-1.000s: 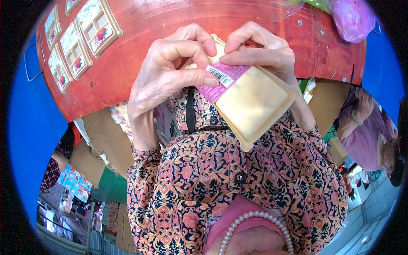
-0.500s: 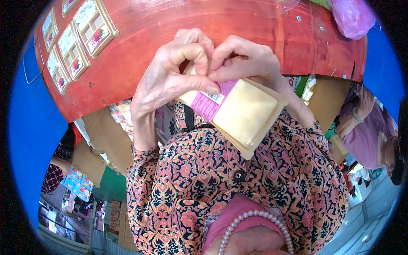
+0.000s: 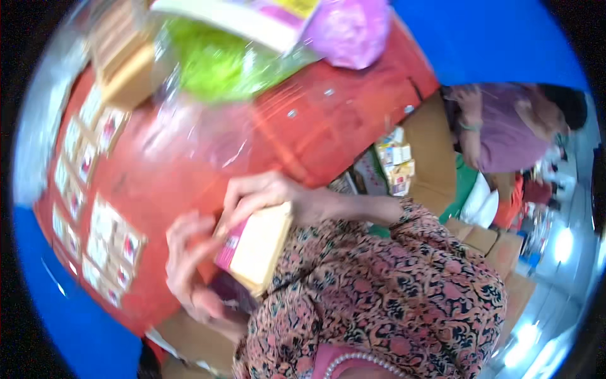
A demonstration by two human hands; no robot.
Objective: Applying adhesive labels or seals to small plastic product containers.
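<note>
- At nine o'clock, small cream packs (image 3: 82, 158) with picture fronts lie in rows on the red table (image 3: 158, 183); a second group of similar packs (image 3: 113, 252) sits nearer eight.
- At ten o'clock stand stacked brown boxes (image 3: 126, 69), blurred.
- At eight o'clock is the left hand (image 3: 184, 271), fingers and thumb spread apart beside the package; blur hides whether a fingertip touches it.
- Around eleven o'clock lies a bright green bag (image 3: 214, 66).
- Near the centre, toward seven o'clock, the cream package (image 3: 262, 243) with its pink label (image 3: 228, 249) is tilted, above the table's near edge.
- Along the package's eleven-o'clock side, the right hand (image 3: 271, 194) is clamped on it.
- Past twelve o'clock rests a pink-purple bag (image 3: 350, 31).
- Toward five o'clock spreads the wearer's patterned shirt (image 3: 385, 284).
- Between two and three o'clock is a co-worker in purple (image 3: 511, 129).
</note>
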